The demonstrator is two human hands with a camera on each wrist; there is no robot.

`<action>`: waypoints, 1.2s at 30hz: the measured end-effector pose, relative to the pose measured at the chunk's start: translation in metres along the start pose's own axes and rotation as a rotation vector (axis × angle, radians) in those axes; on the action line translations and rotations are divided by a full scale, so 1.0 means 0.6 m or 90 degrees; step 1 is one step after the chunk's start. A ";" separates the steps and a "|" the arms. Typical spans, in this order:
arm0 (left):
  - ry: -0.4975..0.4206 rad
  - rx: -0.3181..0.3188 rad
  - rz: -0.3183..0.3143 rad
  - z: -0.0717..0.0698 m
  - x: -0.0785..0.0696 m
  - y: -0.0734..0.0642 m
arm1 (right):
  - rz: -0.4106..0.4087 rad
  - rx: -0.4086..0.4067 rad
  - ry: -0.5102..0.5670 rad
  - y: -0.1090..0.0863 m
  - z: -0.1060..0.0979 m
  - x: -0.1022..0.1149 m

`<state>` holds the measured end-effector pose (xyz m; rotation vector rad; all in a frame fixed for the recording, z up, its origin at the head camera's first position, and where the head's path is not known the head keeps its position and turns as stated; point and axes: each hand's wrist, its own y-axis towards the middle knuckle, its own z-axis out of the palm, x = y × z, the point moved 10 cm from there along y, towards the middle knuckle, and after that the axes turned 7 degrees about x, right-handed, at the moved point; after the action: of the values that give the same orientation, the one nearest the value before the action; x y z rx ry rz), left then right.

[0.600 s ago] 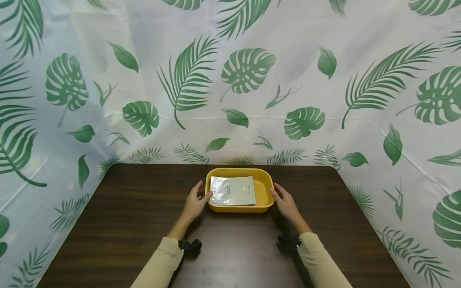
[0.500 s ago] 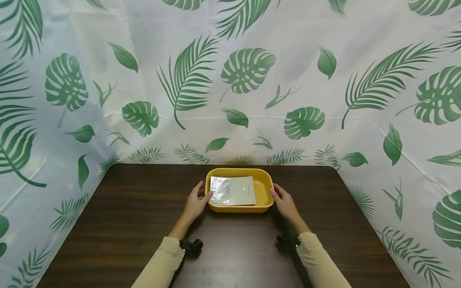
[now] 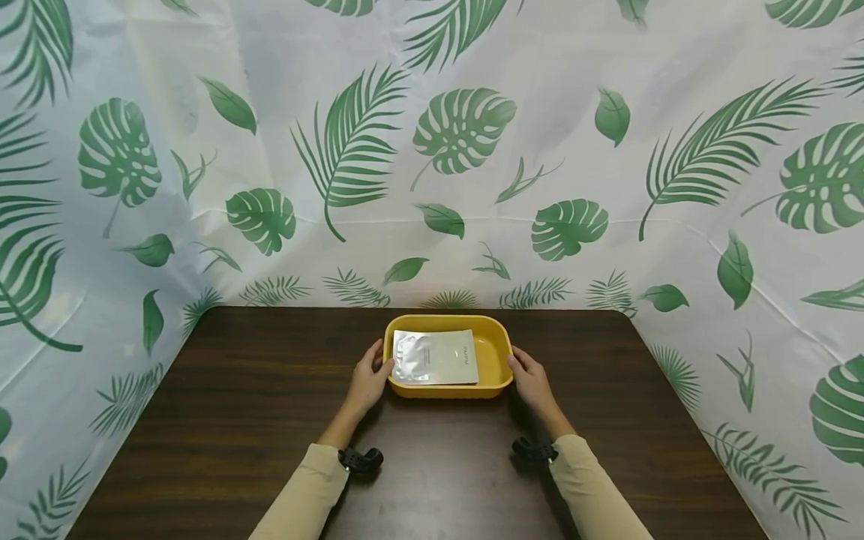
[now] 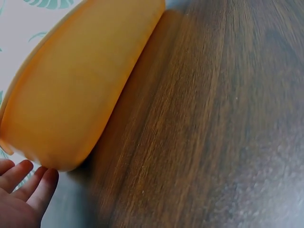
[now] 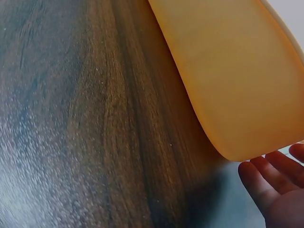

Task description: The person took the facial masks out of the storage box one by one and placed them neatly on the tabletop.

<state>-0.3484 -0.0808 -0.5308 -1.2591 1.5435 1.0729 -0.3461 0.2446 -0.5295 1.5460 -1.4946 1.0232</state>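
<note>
A yellow plastic tray [image 3: 493, 360] with rounded corners stands at the back middle of the table. In it, toward the left, lies a flat silvery-white sachet [image 3: 435, 358] with small printing. My left hand [image 3: 367, 382] holds the tray's left end, thumb at the rim and fingers on the outer wall. At the opposite end my right hand [image 3: 533, 379] holds it the same way. The left wrist view shows fingertips [image 4: 47, 178] against the bottom corner of the outer wall; in the right wrist view, fingertips [image 5: 247, 168] meet the wall's lower edge.
The dark wood-grain table [image 3: 256, 405] has its back edge right behind the tray. A white cloth with green leaves [image 3: 466, 131] hangs behind and along the sides. Black bands [image 3: 361, 460] sit on both wrists.
The two forearms have shifted slightly inward. The tray and the sachet stay almost where they were, and both hands remain at the tray's ends.
</note>
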 end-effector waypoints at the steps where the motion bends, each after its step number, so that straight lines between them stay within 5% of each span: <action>1: -0.001 0.000 -0.001 0.000 0.000 -0.001 | 0.001 0.000 0.003 0.000 0.000 -0.001; 20: -0.043 -0.008 -0.055 -0.009 -0.006 -0.009 | 0.021 -0.007 0.005 -0.005 0.011 0.006; 36: -0.029 -0.054 -0.083 -0.070 0.021 -0.034 | 0.003 0.010 0.025 -0.008 0.070 0.029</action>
<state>-0.3336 -0.1270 -0.5337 -1.3646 1.3747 1.0854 -0.3390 0.1993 -0.5308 1.5248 -1.4672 1.0639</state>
